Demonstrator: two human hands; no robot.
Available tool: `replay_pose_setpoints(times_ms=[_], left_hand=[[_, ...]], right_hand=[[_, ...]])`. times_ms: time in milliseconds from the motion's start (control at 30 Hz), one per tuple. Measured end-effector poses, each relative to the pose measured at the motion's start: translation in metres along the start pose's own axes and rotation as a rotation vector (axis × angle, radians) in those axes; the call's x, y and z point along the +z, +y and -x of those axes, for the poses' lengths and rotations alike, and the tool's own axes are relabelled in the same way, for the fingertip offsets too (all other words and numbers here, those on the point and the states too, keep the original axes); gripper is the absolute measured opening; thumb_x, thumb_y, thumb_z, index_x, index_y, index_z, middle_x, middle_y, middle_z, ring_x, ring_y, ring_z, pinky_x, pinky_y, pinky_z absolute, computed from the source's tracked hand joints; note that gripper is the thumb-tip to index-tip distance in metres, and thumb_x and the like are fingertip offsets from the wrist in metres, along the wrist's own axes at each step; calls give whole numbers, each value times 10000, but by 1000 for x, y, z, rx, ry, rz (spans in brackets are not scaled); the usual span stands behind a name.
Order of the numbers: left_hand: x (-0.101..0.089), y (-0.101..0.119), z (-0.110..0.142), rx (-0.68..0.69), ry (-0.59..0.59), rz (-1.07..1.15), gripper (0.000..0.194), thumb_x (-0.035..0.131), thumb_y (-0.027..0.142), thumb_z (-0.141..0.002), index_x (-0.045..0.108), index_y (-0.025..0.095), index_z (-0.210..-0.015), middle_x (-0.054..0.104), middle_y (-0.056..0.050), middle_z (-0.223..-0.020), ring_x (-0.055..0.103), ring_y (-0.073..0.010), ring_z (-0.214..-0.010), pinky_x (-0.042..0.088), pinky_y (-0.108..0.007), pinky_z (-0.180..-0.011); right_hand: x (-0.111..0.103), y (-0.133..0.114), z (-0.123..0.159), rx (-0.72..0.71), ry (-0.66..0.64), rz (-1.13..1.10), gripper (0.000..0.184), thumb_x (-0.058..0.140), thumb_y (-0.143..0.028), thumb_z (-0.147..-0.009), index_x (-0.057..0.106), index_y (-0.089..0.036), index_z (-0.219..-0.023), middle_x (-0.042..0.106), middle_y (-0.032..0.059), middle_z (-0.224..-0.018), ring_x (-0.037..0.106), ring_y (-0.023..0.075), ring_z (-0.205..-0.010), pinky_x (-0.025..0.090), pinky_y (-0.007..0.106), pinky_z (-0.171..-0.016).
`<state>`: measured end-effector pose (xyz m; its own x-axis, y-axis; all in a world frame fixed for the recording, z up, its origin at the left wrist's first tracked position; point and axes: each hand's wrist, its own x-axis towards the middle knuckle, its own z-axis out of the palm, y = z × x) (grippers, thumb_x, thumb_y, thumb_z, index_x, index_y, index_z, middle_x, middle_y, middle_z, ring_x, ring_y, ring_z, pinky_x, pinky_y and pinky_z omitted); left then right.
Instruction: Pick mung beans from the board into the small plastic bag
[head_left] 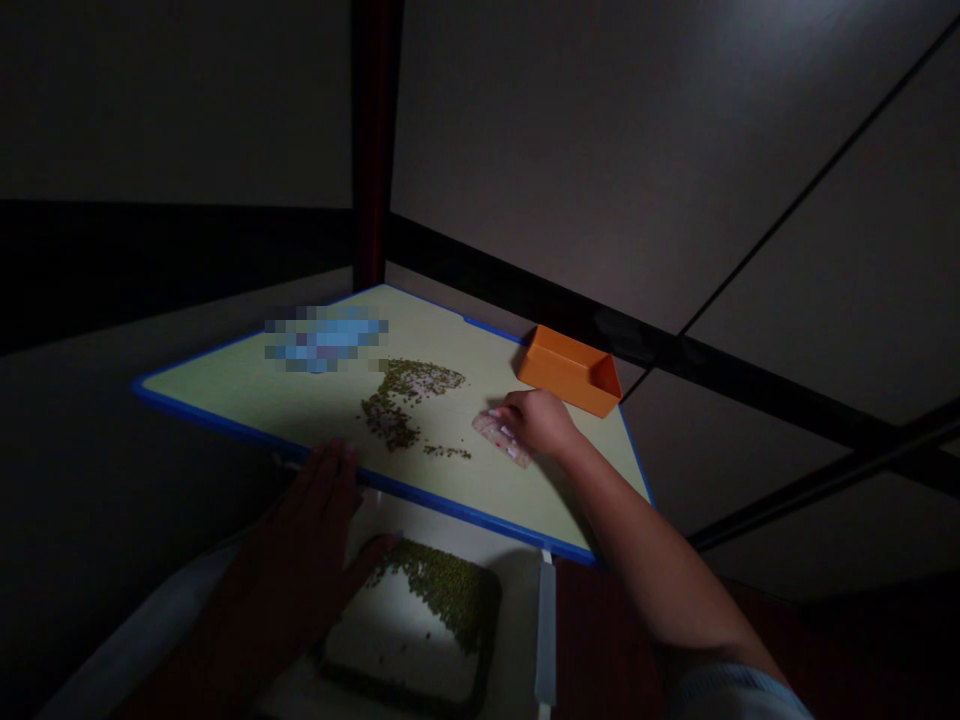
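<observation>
My right hand (541,422) pinches a flat, pinkish, card-like piece (495,436) against the pale tabletop (555,505); what is printed on it is too dim to read. To its left lie loose piles of small green beans or grains (409,385), with a few strays nearer the front edge. My left hand (319,500) rests at that front edge, fingers stretched and thumb spread apart, holding nothing. Below the edge is a white plastic bin (517,600), where more of the same green grains (442,580) lie over the bottom and along its sides.
An orange open box (562,370) stands at the tabletop's right back edge. A blurred blue item (330,342) lies at the back left. Blue trim (465,518) borders the tabletop. Dark walls and a reddish post (371,140) rise behind it.
</observation>
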<state>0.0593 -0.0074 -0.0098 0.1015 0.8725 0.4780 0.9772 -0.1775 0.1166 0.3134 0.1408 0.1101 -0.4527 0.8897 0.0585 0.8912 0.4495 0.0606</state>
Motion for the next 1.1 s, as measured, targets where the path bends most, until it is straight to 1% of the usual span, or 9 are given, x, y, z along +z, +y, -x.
replay_pose_setpoints(times_ms=[100, 233, 367, 433, 567, 733, 833, 933, 1100], left_hand=[[-1, 1, 0, -4, -10, 3, 877, 306, 665, -860, 285, 11, -1445, 354, -267, -1525, 241, -342, -1464, 333, -512, -1136], [-2, 1, 1, -2, -3, -3, 877, 295, 671, -861, 301, 16, -1443, 373, -264, -1516, 261, -344, -1457, 343, -504, -1133], [0, -1, 2, 33, 27, -14, 881, 325, 658, -864, 318, -18, -1429, 366, -289, -1509, 259, -363, -1454, 344, -510, -1131], [1, -2, 2, 39, 30, -19, 883, 346, 649, -864, 299, -22, -1436, 351, -292, -1516, 246, -365, -1459, 329, -510, -1140], [4, -2, 3, 39, 13, -55, 869, 355, 635, -870, 267, -6, -1451, 346, -284, -1523, 248, -362, -1459, 334, -503, -1136], [8, -5, 4, 96, 107, -104, 883, 336, 631, -870, 203, 4, -1477, 377, -286, -1502, 293, -371, -1442, 383, -506, -1097], [9, -7, 4, 106, 126, -120, 881, 333, 619, -875, 161, 11, -1490, 386, -288, -1494, 303, -377, -1436, 406, -511, -1075], [7, -6, 4, 113, 137, -124, 911, 315, 650, -869, 150, 6, -1491, 402, -295, -1478, 325, -386, -1424, 428, -517, -1053], [5, -4, 3, 124, 154, -122, 910, 302, 648, -873, 151, -5, -1489, 418, -303, -1464, 335, -393, -1417, 440, -524, -1040]], right_hand=[[6, -11, -1, -47, 43, -16, 339, 447, -399, -978, 717, -194, -968, 741, 111, -971, 636, 195, -818, 290, 270, -613], [13, -18, -2, -204, 91, -48, 371, 422, -408, -992, 701, -179, -907, 730, 100, -931, 621, 179, -818, 306, 267, -657], [12, -11, -1, -380, 77, -118, 377, 436, -404, -992, 687, -158, -854, 709, 85, -851, 595, 159, -777, 305, 259, -675], [10, -4, 0, -422, 62, -173, 348, 465, -375, -985, 683, -150, -833, 694, 73, -807, 576, 149, -746, 303, 253, -670], [6, 7, 2, -407, 17, -302, 286, 520, -312, -961, 680, -146, -793, 662, 38, -736, 531, 120, -672, 295, 235, -633], [5, 8, 4, -399, -28, -310, 254, 563, -299, -931, 664, -149, -752, 625, 19, -697, 483, 109, -650, 267, 241, -610], [2, 7, 6, -401, -53, -326, 244, 573, -290, -921, 648, -153, -733, 598, 6, -676, 459, 103, -639, 256, 244, -605], [-6, 7, 8, -355, -84, -364, 232, 570, -258, -904, 624, -154, -704, 546, -16, -628, 420, 93, -595, 241, 242, -585], [-16, 3, 14, -363, -238, -486, 235, 577, -234, -880, 603, -142, -666, 539, -27, -584, 435, 87, -568, 274, 232, -586]])
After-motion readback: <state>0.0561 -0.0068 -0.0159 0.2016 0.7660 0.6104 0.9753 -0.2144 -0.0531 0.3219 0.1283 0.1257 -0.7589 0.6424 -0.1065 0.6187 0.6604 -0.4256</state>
